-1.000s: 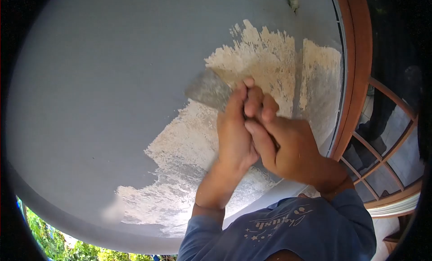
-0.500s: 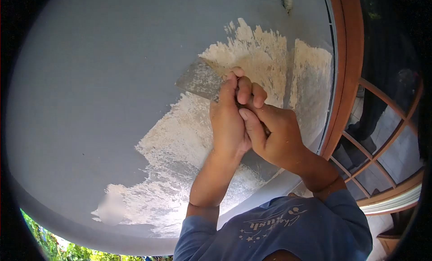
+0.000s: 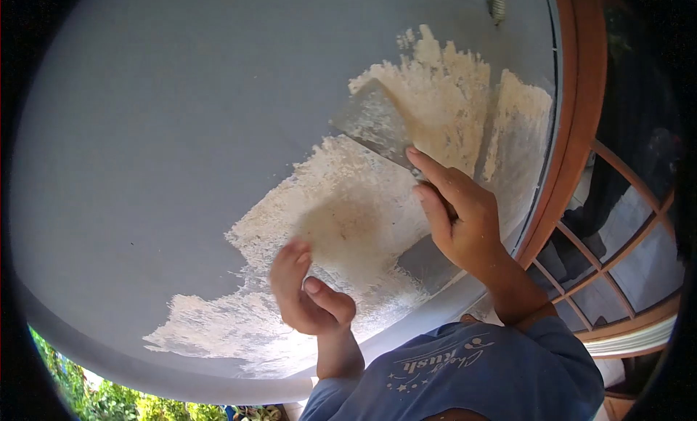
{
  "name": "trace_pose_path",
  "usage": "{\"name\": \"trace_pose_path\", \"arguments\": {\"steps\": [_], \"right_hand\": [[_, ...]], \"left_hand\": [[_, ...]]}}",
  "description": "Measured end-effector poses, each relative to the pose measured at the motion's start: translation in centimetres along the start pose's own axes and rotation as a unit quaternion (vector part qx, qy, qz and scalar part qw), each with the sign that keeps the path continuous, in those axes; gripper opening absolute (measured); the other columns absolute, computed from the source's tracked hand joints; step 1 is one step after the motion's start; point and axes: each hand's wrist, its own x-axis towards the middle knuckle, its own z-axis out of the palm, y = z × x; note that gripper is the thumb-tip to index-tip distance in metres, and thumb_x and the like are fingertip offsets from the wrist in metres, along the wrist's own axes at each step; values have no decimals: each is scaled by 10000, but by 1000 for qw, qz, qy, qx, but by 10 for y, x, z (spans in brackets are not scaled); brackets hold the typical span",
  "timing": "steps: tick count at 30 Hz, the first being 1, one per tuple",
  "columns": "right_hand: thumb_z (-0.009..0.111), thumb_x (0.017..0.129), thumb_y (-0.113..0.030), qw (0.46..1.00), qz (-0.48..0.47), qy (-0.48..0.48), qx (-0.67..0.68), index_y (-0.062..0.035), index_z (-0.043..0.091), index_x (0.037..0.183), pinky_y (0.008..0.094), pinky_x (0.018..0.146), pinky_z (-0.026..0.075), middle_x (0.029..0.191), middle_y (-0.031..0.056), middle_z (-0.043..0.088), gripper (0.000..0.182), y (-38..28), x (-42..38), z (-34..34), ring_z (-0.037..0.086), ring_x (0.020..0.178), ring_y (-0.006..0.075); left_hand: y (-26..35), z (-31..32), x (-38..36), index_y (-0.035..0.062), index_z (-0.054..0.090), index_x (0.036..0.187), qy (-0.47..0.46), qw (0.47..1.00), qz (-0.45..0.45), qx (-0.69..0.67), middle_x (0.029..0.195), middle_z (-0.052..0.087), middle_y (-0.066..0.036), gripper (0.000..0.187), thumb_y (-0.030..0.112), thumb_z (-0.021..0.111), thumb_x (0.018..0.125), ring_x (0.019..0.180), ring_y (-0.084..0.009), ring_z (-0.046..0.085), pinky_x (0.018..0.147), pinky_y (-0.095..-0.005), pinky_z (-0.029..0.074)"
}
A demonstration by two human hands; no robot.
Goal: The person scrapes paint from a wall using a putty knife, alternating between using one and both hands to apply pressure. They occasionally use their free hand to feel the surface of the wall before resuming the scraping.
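Head cam: scraper (image 3: 381,122) sits around 12:30, its blade over the ragged grey paint edge on the wall (image 3: 174,145). Right hand (image 3: 465,207), 3 o'clock, is wrapped around the handle; left hand (image 3: 312,286), 7 o'clock, is loosely curled with nothing visible in it. I'd keep the blade low, strokes short, both hands pushing.

Grey wall (image 3: 181,145); brown frame (image 3: 581,94) at right, gridded glass panes (image 3: 646,272) beside it; sunlit greenery (image 3: 116,401) lower left.
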Motion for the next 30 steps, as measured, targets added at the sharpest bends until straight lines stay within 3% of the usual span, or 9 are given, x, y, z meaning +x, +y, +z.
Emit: {"name": "trace_pose_path", "arguments": {"steps": [3, 6, 7, 9, 13, 18, 26, 30], "right_hand": [[615, 861, -40, 1000, -5, 3, -9, -98, 589, 1245, 284, 519, 449, 744, 61, 599, 390, 4, -14, 5, 556, 602, 164], [590, 860, -2, 1000, 0, 12, -18, -75, 595, 1233, 269, 486, 408, 714, 58, 575, 381, 1, -16, 8, 520, 571, 139], [590, 859, 0, 1000, -3, 16, -25, -69, 598, 1228, 264, 477, 397, 707, 55, 570, 376, 1, -11, 9, 511, 562, 132], [605, 850, 7, 998, -39, 53, -20, -49, 608, 1207, 247, 448, 360, 680, 47, 551, 362, 4, 0, 16, 478, 530, 114], [629, 834, 7, 997, -56, 40, -37, -50, 614, 1200, 247, 456, 377, 678, 55, 553, 372, 6, 3, 18, 492, 532, 122], [638, 815, 17, 998, -56, -2, -40, -54, 623, 1190, 271, 481, 414, 679, 66, 558, 382, 0, -22, 22, 513, 545, 149], [649, 796, 18, 999, -37, 16, 0, -57, 638, 1170, 260, 502, 406, 716, 84, 600, 382, 1, 12, 13, 519, 550, 157], [698, 778, -10, 997, -54, -48, -23, -66, 669, 1117, 268, 497, 414, 707, 80, 608, 345, -12, -29, 29, 516, 537, 145]], "left_hand": [[-19, -20, -9, -9, 533, 1225, 10, 937, 39, 346, 1252, 544, -245, 361, 189, 425, 943, 1222, -439, 468, 1012, -501, 377], [-40, -18, -20, 14, 490, 1303, -30, 895, -13, 444, 1402, 394, -268, 428, 249, 415, 953, 1355, -448, 284, 1100, -533, 236], [-52, -16, -30, 34, 456, 1349, -28, 892, -14, 450, 1449, 323, -264, 478, 312, 360, 973, 1384, -443, 212, 1135, -522, 147], [-60, -15, -35, 53, 421, 1376, -20, 887, -3, 462, 1470, 303, -235, 516, 350, 326, 965, 1397, -411, 202, 1144, -507, 112], [-64, -15, -41, 66, 416, 1384, -13, 891, 4, 454, 1483, 283, -229, 538, 374, 305, 957, 1404, -395, 197, 1151, -495, 71], [-64, -14, -41, 57, 440, 1368, -7, 895, 2, 446, 1479, 283, -242, 529, 364, 304, 959, 1404, -403, 191, 1149, -491, 68], [-60, -15, -40, 51, 435, 1371, -22, 895, -2, 446, 1474, 288, -251, 521, 356, 301, 970, 1406, -402, 188, 1149, -486, 54], [-62, -16, -40, 50, 441, 1366, -20, 895, 3, 446, 1466, 305, -250, 519, 352, 309, 966, 1399, -410, 203, 1148, -497, 56]]}}
